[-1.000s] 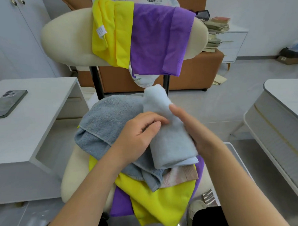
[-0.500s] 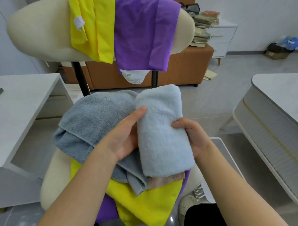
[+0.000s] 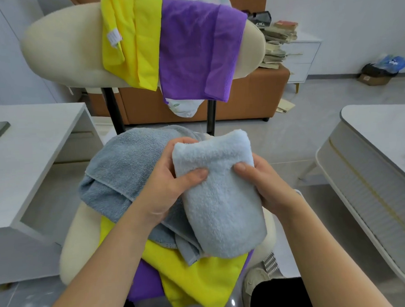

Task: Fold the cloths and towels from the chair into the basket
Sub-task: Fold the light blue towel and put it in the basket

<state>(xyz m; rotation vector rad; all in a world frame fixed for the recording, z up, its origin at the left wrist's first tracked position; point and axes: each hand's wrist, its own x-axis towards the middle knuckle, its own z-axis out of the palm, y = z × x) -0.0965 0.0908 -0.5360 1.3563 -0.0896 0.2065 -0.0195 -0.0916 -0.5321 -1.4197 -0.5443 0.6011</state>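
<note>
At the left of the frame stands a pale worktop (image 3: 35, 140), apart from the work. Just right of it is the chair (image 3: 62, 50). A yellow cloth (image 3: 133, 41) and a purple cloth (image 3: 198, 52) hang over its backrest at the top of the frame. On its seat at centre a grey towel (image 3: 128, 165) lies heaped on more yellow and purple cloths.

The light blue towel (image 3: 222, 210) is at centre frame, folded into a thick pad and held over that pile. It looks soft, fluffy and light, with no stiffness of its own, so the fold would likely spring open if let go. It is best taken across all its layers at both long sides, thumbs on top and fingers beneath.

The left grip (image 3: 172, 184) pinches the pad's upper left side, thumb pressed into the top face and fingers curled round the far edge. The right grip (image 3: 264, 183) pinches the right side with its thumb on top; its fingers are hidden beneath.

At lower right a white perforated edge (image 3: 270, 263) shows past the seat. It may be the basket, though I cannot tell.
</note>
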